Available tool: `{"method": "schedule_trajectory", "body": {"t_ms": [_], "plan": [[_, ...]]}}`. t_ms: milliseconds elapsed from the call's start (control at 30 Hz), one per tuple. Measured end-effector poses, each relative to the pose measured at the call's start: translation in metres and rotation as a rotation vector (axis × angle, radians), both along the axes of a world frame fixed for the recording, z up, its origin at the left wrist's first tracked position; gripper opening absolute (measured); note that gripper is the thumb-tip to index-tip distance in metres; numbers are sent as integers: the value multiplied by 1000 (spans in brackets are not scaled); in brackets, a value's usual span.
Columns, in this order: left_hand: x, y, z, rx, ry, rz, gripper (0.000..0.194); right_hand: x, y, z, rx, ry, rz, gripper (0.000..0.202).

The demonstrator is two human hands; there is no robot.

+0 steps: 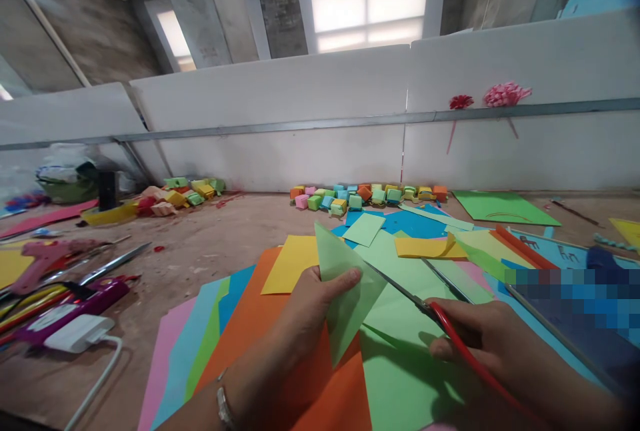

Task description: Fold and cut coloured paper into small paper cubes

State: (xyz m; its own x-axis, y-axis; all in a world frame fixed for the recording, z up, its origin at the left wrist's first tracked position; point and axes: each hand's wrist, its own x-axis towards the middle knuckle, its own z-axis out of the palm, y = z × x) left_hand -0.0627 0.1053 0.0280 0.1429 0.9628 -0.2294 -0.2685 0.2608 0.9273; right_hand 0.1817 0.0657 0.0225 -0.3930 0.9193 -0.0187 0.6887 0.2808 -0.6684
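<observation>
A piece of light green paper (350, 304) is pinched upright between the thumb and fingers of my left hand (313, 308). My right hand (493, 344) grips the red-handled scissors (457, 338), whose blades point up and left, their tips close to the right edge of the paper. Whether the blades touch the paper, I cannot tell. Beneath both hands lie spread sheets: orange (260, 331), yellow (293, 261) and light green (395, 358). A small light green rectangle (367, 228) rests on blue paper behind the held piece.
Small folded paper cubes (355, 202) line the back of the table near a white panel (280, 164). At left are a pink glue gun (43, 261), a purple power strip (75, 311) and a white charger (80, 332) with its cable. A dark, partly blurred device (565, 324) lies at right.
</observation>
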Motion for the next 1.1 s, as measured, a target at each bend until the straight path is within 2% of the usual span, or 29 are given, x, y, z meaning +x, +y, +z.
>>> {"method": "schedule_trajectory", "body": {"t_ms": [333, 533, 633, 733, 800, 1100], "plan": [[0, 1, 0, 14, 10, 11, 43, 0, 0, 3, 22, -32, 3, 37], [0, 0, 1, 50, 26, 7, 39, -4, -2, 6, 5, 56, 51, 32], [-1, -2, 0, 78, 36, 0, 38, -3, -3, -1, 39, 66, 65, 30], [-1, -2, -1, 103, 42, -21, 38, 0, -2, -12, 157, 28, 46, 43], [-1, -2, -2, 113, 52, -28, 38, 1, -1, -15, 172, 4, 40, 49], [5, -7, -2, 106, 35, -57, 36, -7, -6, 3, 88, 43, 47, 44]]}}
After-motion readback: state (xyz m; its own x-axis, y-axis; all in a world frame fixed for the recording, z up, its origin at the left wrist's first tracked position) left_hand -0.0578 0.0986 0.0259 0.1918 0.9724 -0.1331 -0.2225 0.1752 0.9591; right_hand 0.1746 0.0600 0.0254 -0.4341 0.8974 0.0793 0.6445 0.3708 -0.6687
